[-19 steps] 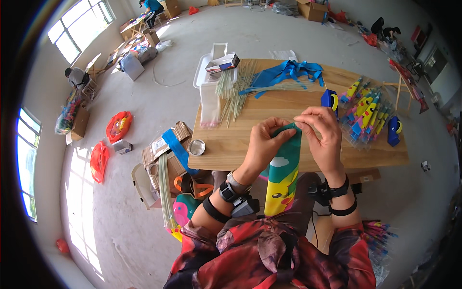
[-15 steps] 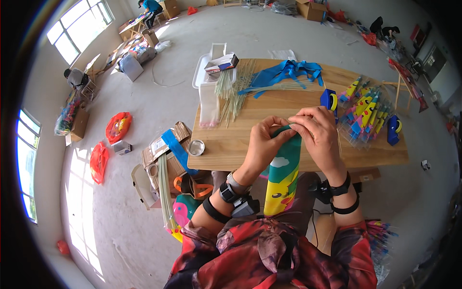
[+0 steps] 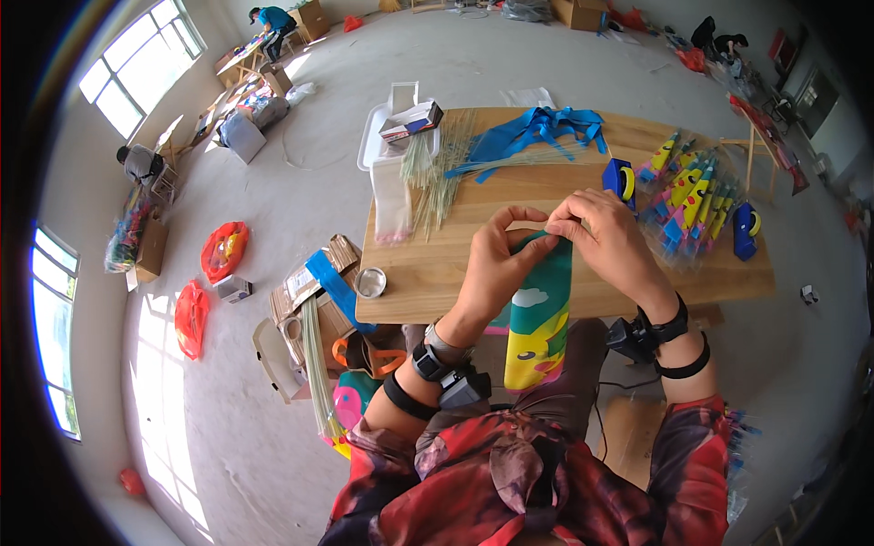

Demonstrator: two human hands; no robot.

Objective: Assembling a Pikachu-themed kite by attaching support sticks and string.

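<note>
A grey concrete floor [image 3: 473, 82] surrounds the wooden desk [image 3: 428, 264]. Left of the desk lie red bags [image 3: 223, 250]. At the desk's near edge, the left hand [image 3: 496, 264] and right hand [image 3: 605, 241] pinch the colourful fabric strip [image 3: 539, 314] with closed fingers; the strip hangs over that edge. Packaged kites [image 3: 687, 196] lie on the desk's right.

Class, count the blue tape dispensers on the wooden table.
2: one tape dispenser just beyond the right hand, another dispenser near the table's right end. More may be hidden.
</note>
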